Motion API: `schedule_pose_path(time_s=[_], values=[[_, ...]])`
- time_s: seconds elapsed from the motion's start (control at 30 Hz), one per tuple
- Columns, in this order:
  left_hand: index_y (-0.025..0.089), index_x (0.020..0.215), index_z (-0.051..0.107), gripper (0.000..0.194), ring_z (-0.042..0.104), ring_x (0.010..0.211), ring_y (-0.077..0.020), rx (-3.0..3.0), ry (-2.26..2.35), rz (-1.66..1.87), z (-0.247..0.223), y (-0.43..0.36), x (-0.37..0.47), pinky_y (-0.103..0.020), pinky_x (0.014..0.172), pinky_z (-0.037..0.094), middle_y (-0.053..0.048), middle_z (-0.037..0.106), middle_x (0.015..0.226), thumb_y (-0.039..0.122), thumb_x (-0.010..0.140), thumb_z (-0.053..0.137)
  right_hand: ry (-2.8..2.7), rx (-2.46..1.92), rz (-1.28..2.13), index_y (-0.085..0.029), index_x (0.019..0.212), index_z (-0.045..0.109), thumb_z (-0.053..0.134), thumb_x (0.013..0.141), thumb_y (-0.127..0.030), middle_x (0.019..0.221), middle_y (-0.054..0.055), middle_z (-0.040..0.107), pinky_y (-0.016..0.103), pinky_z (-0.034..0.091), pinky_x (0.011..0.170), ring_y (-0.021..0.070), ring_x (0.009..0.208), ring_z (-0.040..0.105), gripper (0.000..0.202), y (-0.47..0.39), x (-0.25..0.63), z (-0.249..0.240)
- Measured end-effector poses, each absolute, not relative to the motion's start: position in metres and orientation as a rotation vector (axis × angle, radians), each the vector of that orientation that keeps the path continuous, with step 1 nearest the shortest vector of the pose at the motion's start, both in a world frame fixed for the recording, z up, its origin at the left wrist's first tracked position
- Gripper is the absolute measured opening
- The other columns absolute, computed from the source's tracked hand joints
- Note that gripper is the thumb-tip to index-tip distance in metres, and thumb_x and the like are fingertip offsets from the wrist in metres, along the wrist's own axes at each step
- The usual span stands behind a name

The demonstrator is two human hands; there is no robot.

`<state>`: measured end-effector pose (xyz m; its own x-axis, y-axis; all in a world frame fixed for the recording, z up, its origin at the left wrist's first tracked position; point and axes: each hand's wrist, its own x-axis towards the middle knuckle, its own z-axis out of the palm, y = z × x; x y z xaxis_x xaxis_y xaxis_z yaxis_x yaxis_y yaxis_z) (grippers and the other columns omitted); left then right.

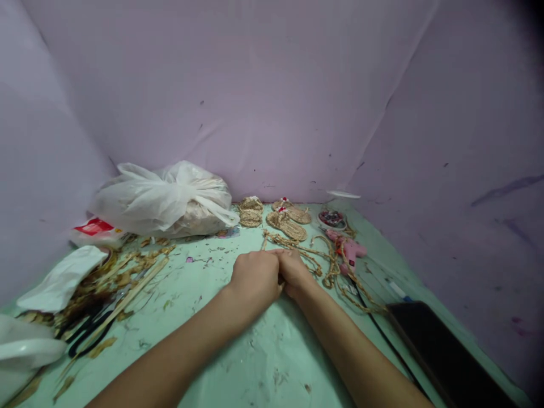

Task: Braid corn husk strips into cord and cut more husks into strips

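Where the left hand and right hand are meeting: rope is apparently being held, both hands being curled narrow; the grip itself is being hidden.
Rope: loose loops are being seen just left of the glue gun.
Fists: rope is seemingly being twisted or knotted.
Rope at the fists: even tension is probably being called for next.
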<state>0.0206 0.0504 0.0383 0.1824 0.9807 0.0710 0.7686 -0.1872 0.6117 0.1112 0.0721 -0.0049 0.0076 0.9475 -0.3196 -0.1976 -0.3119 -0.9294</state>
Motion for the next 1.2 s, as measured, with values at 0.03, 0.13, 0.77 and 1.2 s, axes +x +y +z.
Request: schedule_pose_path(time_s=[0.03, 0.13, 0.77, 1.2], values=[[0.017, 0.041, 0.047, 0.019, 0.053, 0.056, -0.0193, 1.996, 1.636, 0.627, 0.041, 0.055, 0.017, -0.023, 0.051, 0.032, -0.001, 0.04, 0.04, 0.014, 0.05, 0.063, -0.857, -1.285, 1.529, -0.014, 0.047, 0.052, 0.047, 0.047, -0.011, 0.037, -0.003, 0.044, 0.019, 0.028, 0.039, 0.0075, 0.037, 0.037, 0.006, 0.071, 0.113, -0.004], [0.016, 0.045, 0.051, 0.013, 0.048, 0.044, -0.0145, 1.797, 1.678, 0.622, 0.047, 0.072, 0.003, -0.022, 0.045, 0.03, 0.0, 0.041, 0.038, 0.017, 0.055, 0.06, -0.864, -1.265, 1.598, -0.013, 0.047, 0.052, 0.05, 0.048, -0.013, 0.036, -0.004, 0.042, 0.018, 0.02, 0.035, 0.0048, 0.033, 0.032, 0.002, 0.068, 0.117, -0.003], [0.014, 0.041, 0.048, 0.013, 0.038, 0.043, -0.0101, 1.667, 1.798, 0.555, 0.008, 0.088, 0.007, -0.022, 0.042, 0.021, 0.002, 0.036, 0.037, 0.017, 0.052, 0.053, -1.947, -1.529, 0.534, -0.015, 0.068, 0.065, 0.046, 0.066, -0.015, 0.063, 0.005, 0.064, 0.022, 0.033, 0.053, 0.013, 0.057, 0.053, 0.02, 0.068, 0.127, -0.009], [0.016, 0.041, 0.036, 0.017, 0.021, 0.036, -0.0044, 1.182, 1.57, 0.734, 0.0, 0.083, 0.016, -0.022, 0.039, 0.011, 0.006, 0.025, 0.036, 0.006, 0.047, 0.047, -2.057, -2.016, 0.343, -0.016, 0.065, 0.068, 0.048, 0.066, -0.021, 0.066, 0.012, 0.066, 0.025, 0.029, 0.049, 0.019, 0.062, 0.059, 0.021, 0.047, 0.115, 0.026]])
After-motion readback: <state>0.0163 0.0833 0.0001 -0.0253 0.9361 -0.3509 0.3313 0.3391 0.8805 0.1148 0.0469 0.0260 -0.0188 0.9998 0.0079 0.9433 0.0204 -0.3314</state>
